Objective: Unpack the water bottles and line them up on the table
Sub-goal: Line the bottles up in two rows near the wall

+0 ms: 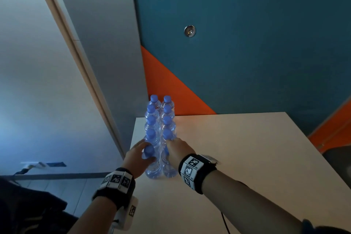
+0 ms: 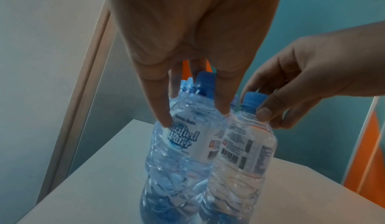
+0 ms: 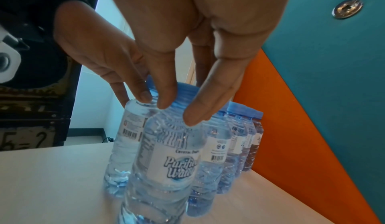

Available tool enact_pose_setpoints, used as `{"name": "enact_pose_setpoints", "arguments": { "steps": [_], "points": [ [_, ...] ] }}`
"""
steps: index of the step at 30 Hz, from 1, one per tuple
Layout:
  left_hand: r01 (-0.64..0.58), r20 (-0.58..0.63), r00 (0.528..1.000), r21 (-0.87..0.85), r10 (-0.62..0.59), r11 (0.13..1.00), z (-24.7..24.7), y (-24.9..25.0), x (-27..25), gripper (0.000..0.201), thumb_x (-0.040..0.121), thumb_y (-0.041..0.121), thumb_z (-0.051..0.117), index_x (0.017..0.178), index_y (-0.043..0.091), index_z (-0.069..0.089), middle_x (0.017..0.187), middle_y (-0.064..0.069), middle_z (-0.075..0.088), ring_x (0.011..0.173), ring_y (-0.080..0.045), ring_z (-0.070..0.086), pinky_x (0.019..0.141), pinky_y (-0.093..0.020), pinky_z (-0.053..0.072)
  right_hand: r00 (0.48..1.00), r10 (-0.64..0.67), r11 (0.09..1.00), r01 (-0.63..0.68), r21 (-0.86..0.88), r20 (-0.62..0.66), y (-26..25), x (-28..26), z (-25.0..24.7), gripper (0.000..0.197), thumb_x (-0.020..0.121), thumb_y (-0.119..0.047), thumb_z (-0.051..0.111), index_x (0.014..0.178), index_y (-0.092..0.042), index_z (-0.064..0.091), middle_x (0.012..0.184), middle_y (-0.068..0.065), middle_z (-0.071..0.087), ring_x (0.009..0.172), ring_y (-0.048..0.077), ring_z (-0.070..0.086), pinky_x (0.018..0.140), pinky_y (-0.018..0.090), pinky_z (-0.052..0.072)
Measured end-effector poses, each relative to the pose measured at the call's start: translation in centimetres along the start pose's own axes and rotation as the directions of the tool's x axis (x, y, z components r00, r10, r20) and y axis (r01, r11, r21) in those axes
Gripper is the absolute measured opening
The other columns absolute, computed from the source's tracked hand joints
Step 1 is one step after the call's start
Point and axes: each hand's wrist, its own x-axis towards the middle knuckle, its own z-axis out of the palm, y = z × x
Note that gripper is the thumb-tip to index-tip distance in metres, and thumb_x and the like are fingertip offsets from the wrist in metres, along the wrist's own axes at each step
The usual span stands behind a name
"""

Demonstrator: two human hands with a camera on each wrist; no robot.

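Note:
Several clear water bottles with blue caps stand in two close rows [image 1: 152,118] [image 1: 167,118] on the white table [image 1: 247,157], along its left edge. My left hand [image 1: 139,155] [image 2: 193,115] grips the shoulder of the nearest left-row bottle [image 1: 152,169] [image 2: 183,153], thumb and fingers on either side below the cap. My right hand [image 1: 176,150] [image 3: 179,110] pinches the neck of the nearest right-row bottle [image 1: 170,169] [image 3: 166,161]. Both bottles stand upright on the table, touching each other. No wrapping shows around them.
The table's left edge [image 1: 133,150] runs right beside the left row, with floor below. A blue and orange wall [image 1: 247,53] rises behind the table. A dark chair [image 1: 338,161] sits at the right edge. Bare tabletop stretches to the right of the rows.

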Motion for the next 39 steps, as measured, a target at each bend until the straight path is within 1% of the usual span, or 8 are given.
{"name": "enact_pose_setpoints", "arguments": {
  "steps": [7,11,16,20,25,27,31,39],
  "points": [
    [0.08,-0.112,0.992,0.142,-0.064,0.987,-0.5,2.3,-2.4,0.081,0.063,0.027,0.083,0.129,0.013,0.04,0.138,-0.021,0.038,0.125,-0.038,0.04,0.105,-0.052,0.036,0.998,-0.005,0.998,0.002,0.059,0.055,1.6,-3.5,-2.1,0.044,0.086,-0.023,0.062,0.123,-0.007,0.042,0.12,0.02,0.053,0.106,0.038,0.056,0.084,0.04,0.046],
    [-0.181,-0.22,0.95,0.18,0.219,0.967,1.9,8.5,-9.0,0.066,0.067,0.01,0.08,0.122,0.003,0.044,0.126,-0.026,0.049,0.112,-0.041,0.05,0.093,-0.056,0.045,0.99,-0.044,0.996,0.055,-0.076,0.136,6.7,-11.9,-5.7,0.044,0.092,-0.024,0.057,0.131,-0.01,0.044,0.128,0.017,0.052,0.114,0.033,0.051,0.089,0.038,0.044],
    [-0.372,0.132,0.918,-0.041,0.374,0.927,11.6,16.3,-21.6,0.044,0.074,0.043,0.064,0.114,0.036,0.046,0.123,0.009,0.053,0.107,-0.006,0.053,0.088,-0.025,0.047,0.968,0.122,0.979,-0.081,-0.186,0.219,14.6,-25.3,-7.8,0.032,0.094,-0.023,0.052,0.124,-0.011,0.053,0.119,0.013,0.06,0.109,0.029,0.055,0.087,0.037,0.049],
    [-0.396,0.435,0.808,-0.098,0.397,0.913,21.4,19.6,-28.2,0.057,0.068,0.073,0.045,0.119,0.05,0.035,0.129,0.03,0.034,0.121,0.008,0.037,0.102,-0.013,0.031,0.943,0.281,0.951,-0.248,-0.183,0.181,20.5,-34.4,-7.2,0.035,0.096,-0.031,0.049,0.129,-0.018,0.049,0.13,0.006,0.054,0.118,0.022,0.049,0.095,0.034,0.041],
    [-0.559,0.599,0.68,0.048,0.424,0.828,29.6,23.1,-32.3,0.068,0.075,0.079,0.02,0.128,0.038,0.034,0.138,0.016,0.038,0.121,0.001,0.044,0.093,-0.017,0.044,0.882,0.406,0.906,-0.354,-0.232,0.24,25.7,-42.7,-4.5,0.037,0.096,-0.035,0.044,0.128,-0.017,0.048,0.128,0.005,0.051,0.115,0.022,0.051,0.092,0.032,0.04],
    [-0.533,0.581,0.723,0.124,0.374,0.837,31.2,24.1,-32.8,0.049,0.088,0.062,0.017,0.118,0.034,0.041,0.126,0.005,0.053,0.102,-0.007,0.063,0.075,-0.019,0.054,0.845,0.429,0.901,-0.375,-0.218,0.32,26.7,-44.6,-2.9,0.029,0.095,-0.033,0.044,0.118,-0.016,0.051,0.112,0.004,0.051,0.103,0.025,0.052,0.083,0.033,0.04],
    [-0.448,0.605,0.731,0.076,0.316,0.891,31.3,25.5,-33.1,0.015,0.083,0.027,0.045,0.096,0.021,0.051,0.111,-0.01,0.059,0.103,-0.029,0.056,0.085,-0.031,0.047,0.849,0.392,0.92,-0.363,-0.149,0.354,27.4,-45.5,-1.4,0.004,0.093,-0.024,0.045,0.094,-0.023,0.042,0.077,-0.008,0.029,0.082,0.022,0.039,0.063,0.025,0.034],
    [-0.073,0.276,0.958,-0.026,0.077,0.997,21.7,19.8,-31.4,0.038,0.078,0.022,0.064,0.112,0.032,0.052,0.115,0.009,0.061,0.102,-0.009,0.059,0.088,-0.024,0.051,0.927,0.208,0.977,-0.184,-0.105,0.312,23.7,-39.1,-1.5,0.019,0.092,-0.018,0.046,0.108,-0.014,0.056,0.103,0.006,0.047,0.1,0.028,0.053,0.077,0.031,0.039]
  ]
}}
